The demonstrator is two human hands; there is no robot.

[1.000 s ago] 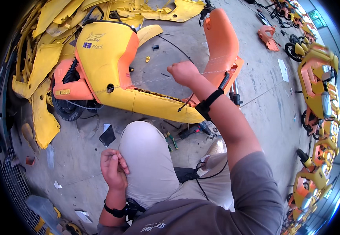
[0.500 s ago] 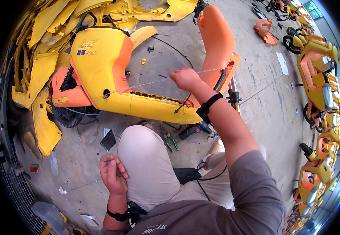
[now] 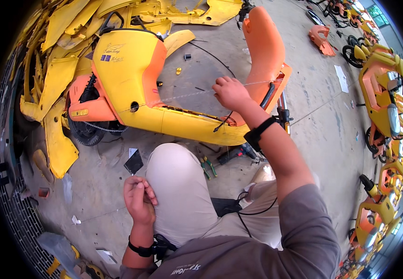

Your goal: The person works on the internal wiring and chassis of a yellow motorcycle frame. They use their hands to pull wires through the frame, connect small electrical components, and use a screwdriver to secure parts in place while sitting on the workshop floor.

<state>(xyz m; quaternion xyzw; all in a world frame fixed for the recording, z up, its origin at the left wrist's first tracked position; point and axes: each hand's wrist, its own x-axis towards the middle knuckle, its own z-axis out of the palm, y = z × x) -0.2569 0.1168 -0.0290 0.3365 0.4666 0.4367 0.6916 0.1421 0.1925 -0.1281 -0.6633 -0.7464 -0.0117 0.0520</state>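
Near a yellow-orange scooter (image 3: 178, 124): curled right hand (image 3: 232, 94), half-closed left hand (image 3: 139, 197), any pinch unclear; possible thin-chain (image 3: 185, 96) snag from tugging.

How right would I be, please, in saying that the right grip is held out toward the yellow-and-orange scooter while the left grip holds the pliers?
Not quite: the head view shows the left grip beside the bent leg, and the pliers on the floor. The rest stands.
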